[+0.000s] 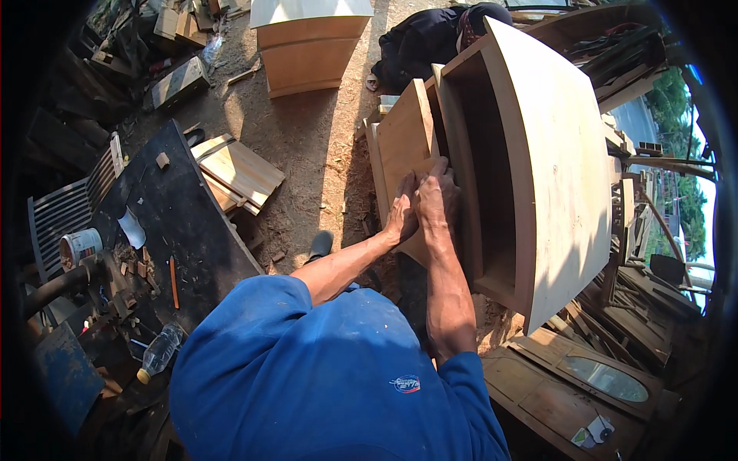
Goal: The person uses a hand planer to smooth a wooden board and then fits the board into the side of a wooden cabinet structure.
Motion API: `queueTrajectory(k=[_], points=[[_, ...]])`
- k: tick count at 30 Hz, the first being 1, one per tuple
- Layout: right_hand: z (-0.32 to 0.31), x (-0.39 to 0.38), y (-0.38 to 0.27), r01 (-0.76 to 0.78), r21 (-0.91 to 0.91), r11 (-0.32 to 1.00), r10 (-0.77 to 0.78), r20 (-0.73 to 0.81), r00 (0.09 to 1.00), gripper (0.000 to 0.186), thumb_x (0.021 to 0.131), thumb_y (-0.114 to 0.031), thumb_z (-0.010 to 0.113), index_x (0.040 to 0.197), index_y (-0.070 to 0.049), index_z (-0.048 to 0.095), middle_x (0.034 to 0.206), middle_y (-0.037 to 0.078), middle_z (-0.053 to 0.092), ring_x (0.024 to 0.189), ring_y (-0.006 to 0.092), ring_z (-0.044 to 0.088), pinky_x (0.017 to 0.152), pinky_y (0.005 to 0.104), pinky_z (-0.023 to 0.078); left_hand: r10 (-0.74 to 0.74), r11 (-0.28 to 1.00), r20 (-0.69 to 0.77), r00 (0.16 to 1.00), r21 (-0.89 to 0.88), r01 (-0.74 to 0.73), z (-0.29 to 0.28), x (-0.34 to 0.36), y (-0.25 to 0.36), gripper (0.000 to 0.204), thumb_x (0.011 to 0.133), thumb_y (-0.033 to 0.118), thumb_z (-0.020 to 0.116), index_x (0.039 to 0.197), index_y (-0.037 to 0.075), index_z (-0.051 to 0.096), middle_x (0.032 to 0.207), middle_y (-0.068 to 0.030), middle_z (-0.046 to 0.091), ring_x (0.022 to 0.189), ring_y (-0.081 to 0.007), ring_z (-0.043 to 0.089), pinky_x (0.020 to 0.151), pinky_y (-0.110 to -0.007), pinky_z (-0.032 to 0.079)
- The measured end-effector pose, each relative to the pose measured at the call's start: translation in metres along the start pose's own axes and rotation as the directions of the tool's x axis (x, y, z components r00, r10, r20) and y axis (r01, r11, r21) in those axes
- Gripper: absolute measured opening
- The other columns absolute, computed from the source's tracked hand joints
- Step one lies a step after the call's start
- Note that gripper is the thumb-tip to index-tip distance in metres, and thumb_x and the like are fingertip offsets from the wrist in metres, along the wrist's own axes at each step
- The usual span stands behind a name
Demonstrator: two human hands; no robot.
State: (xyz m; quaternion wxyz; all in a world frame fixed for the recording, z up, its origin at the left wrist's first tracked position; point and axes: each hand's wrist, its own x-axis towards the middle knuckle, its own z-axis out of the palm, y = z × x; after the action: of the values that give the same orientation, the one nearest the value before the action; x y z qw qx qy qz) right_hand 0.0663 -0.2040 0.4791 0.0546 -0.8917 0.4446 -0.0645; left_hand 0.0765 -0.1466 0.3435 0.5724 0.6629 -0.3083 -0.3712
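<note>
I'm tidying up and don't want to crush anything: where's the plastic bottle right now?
In the head view, the clear plastic bottle lies at the lower left, just left of the blue shirt and below the thin orange stick.

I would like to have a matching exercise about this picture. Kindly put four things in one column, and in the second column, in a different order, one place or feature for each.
Things
1. Right hand
2. Clear bottle
3. Small tub
4. Oval pane

Places and features
A. Set in a brown wooden panel, lower right
B. At the pale wooden cabinet, close beside the left hand
C. Mostly white, at the far left
D. Has a yellowish cap

Right pairs: 1-B, 2-D, 3-C, 4-A
</note>
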Motion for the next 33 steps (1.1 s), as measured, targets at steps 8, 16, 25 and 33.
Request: queueTrajectory(k=[8, 16, 25, 33], points=[[0.020, 0.003, 0.004, -0.011, -0.078, 0.997, 0.011, 0.008, 1.000, 0.058, 0.092, -0.034, 0.065, 0.132, 0.002, 0.042, 0.103, 0.022, 0.065, 0.078, 0.0376, 0.072, 0.062, 0.0453, 0.060, 0.019, 0.993, 0.023, 1.000, 0.113, -0.021, 0.005, -0.006, -0.007, 0.063, 0.095, 0.032, 0.055, 0.145, -0.003, 0.040, 0.149, -0.0303, 0.038, 0.143, -0.0431, 0.031, 0.121, -0.049, 0.022], [0.014, -0.003, -0.009, 0.006, -0.067, 0.998, -0.007, -0.015, 1.000, 0.063, 0.095, -0.030, 0.063, 0.141, 0.004, 0.038, 0.109, 0.027, 0.063, 0.081, 0.0422, 0.071, 0.062, 0.0457, 0.060, 0.040, 0.996, 0.002, 0.999, 0.077, -0.040, -0.003, 0.001, -0.018, 0.077, 0.093, 0.030, 0.060, 0.153, -0.004, 0.025, 0.156, -0.0312, 0.026, 0.147, -0.0435, 0.024, 0.121, -0.046, 0.025], [0.013, -0.011, -0.009, 0.266, -0.202, 0.943, -0.312, -0.252, 0.916, 0.055, 0.090, -0.022, 0.065, 0.132, 0.011, 0.050, 0.121, 0.024, 0.056, 0.101, 0.0346, 0.065, 0.084, 0.0393, 0.057, 0.028, 0.994, -0.129, 0.991, -0.105, -0.041, 0.026, 0.021, -0.066, 0.081, 0.094, 0.034, 0.060, 0.156, 0.001, 0.020, 0.159, -0.0287, 0.022, 0.149, -0.0445, 0.019, 0.122, -0.048, 0.021], [-0.044, -0.012, 0.027, 0.140, -0.171, 0.975, -0.194, -0.360, 0.912, 0.078, 0.080, -0.027, 0.076, 0.147, -0.005, 0.042, 0.133, 0.025, 0.055, 0.129, 0.0425, 0.051, 0.108, 0.0491, 0.042, -0.087, 0.987, -0.130, 0.988, -0.145, 0.068, 0.024, 0.018, -0.011, 0.076, 0.105, 0.052, 0.034, 0.156, -0.001, 0.020, 0.159, -0.0304, 0.021, 0.150, -0.0443, 0.017, 0.122, -0.048, 0.020]])
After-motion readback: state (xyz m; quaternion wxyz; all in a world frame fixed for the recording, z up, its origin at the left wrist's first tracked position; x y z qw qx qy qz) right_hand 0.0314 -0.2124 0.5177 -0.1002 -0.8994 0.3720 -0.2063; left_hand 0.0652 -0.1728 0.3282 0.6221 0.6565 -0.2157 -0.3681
